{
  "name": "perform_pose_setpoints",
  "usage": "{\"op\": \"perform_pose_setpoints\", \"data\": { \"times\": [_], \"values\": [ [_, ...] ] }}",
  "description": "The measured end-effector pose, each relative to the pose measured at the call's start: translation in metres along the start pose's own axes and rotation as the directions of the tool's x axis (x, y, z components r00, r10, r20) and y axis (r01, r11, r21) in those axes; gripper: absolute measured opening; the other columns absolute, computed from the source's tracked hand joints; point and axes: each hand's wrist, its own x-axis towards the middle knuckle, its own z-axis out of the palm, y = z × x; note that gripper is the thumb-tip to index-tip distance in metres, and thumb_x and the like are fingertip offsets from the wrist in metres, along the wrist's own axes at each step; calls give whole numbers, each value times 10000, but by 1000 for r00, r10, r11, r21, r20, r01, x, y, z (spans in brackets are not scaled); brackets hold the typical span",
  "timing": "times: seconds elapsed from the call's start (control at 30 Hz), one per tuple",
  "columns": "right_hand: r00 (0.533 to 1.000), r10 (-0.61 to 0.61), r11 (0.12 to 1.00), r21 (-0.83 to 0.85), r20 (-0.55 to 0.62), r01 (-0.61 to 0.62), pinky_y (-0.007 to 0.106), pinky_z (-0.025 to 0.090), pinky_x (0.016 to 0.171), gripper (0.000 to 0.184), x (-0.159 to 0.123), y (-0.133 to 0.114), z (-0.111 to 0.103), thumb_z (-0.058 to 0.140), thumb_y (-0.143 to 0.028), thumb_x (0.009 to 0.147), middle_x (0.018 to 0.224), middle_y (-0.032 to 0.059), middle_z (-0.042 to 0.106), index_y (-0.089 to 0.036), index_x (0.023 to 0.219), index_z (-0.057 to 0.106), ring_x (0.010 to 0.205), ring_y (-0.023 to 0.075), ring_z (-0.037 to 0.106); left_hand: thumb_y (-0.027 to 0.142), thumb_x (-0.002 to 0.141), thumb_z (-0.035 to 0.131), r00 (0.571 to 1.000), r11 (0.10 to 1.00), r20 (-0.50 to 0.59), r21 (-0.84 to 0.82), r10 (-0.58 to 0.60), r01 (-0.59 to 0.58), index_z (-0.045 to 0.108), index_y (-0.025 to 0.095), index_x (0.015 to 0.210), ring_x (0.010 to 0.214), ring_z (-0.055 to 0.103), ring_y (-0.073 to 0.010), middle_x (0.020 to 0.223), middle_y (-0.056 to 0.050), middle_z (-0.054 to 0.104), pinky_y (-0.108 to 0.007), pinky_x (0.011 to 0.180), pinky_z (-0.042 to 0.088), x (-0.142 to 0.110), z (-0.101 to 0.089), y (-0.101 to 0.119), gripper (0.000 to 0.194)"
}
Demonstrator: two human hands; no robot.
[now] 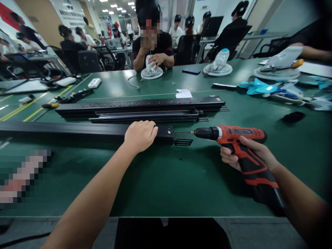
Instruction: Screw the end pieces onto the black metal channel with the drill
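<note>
My left hand [140, 136] is wrapped over the right part of a long black bar [77, 130] lying across the table. In my right hand [255, 152] is a red and black cordless drill [241, 136], its chuck facing left. A long thin bit reaches from the chuck to the end face of the bar; whether it sits in a screw there is too small to tell. Dark prongs [183, 142] stick out under that end. Behind lie a black strip with red-marked sockets [145, 103] and a narrower black rail [145, 116].
Across the green table [155, 183] a person handles a white fan part [150, 71]. White fan assemblies [218, 69] and blue fan blades [256, 87] lie at the right back. A screwdriver [50, 105] and a white box [94, 83] are at left; a phone [191, 71] lies farther back.
</note>
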Motion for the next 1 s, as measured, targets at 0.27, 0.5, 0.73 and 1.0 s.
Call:
{"op": "perform_pose_setpoints", "data": {
  "times": [0.27,0.5,0.73,1.0],
  "values": [
    [1000,6,1000,11,15,-6,223,447,493,374,0,0,0,378,-557,773,737,9,506,-232,889,523,562,97,400,350,1086,266,1000,1000,22,14,-2,2,663,170,1088,909,671,-262,960,-78,727,-414,815,440,0,-2,1,436],
    [1000,-10,1000,-5,-3,10,219,435,474,384,1,-1,5,398,-552,761,737,7,506,-237,949,511,551,97,399,360,1093,247,997,1000,80,16,10,-12,648,172,1120,957,665,-267,1006,-87,723,-415,834,438,2,-5,0,444],
    [1000,-16,1000,-18,-24,16,232,429,474,355,1,-2,10,428,-546,741,726,10,505,-236,882,530,534,97,393,374,1091,250,994,999,97,-16,42,-40,640,171,1119,968,667,-280,1021,-103,720,-424,854,434,4,-4,-5,441],
    [998,-33,999,-17,-57,32,238,425,476,355,1,-2,13,429,-536,738,701,2,506,-252,929,523,518,99,386,385,1098,229,993,1000,115,10,24,-25,623,184,1121,963,656,-263,1041,-86,723,-412,835,435,4,-6,-3,443]
  ]
}}
